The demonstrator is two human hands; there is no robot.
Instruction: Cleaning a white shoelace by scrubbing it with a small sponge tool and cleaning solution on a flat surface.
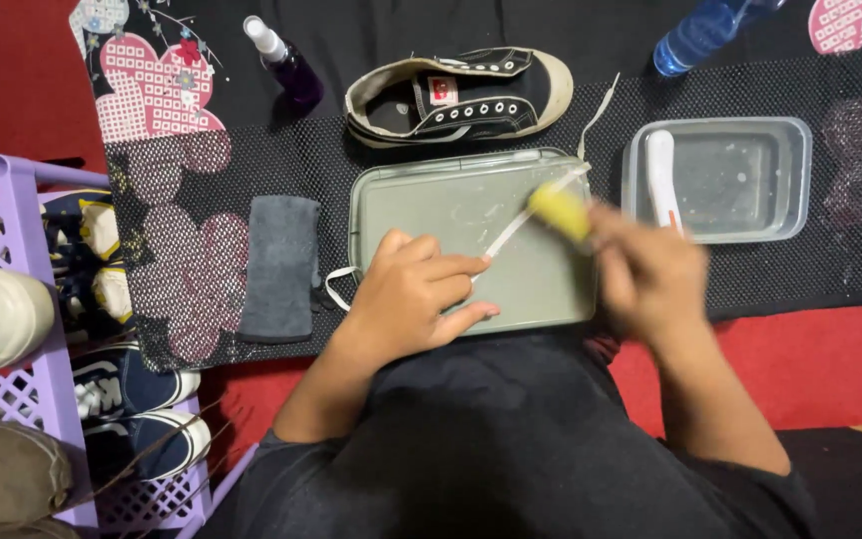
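Now left hand [413,299] pins flat white lace [511,228] on smooth grey tray [421,190], yellow brush [559,212] blurred.

Black sneaker [461,93], purple spray bottle [286,62], grey towel [278,267], lilac shoe crate [12,200].

Matt grey metal tray [541,289]; clear glossy plastic tub [790,160]; soft grey cloth [279,265]; black canvas shoe [461,95] with smooth rubber toe; black rough mesh mat [351,160]; white lace [511,232].

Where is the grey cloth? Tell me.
In the head view the grey cloth lies on the black mat, left of the tray and the left hand, right of the purple basket.
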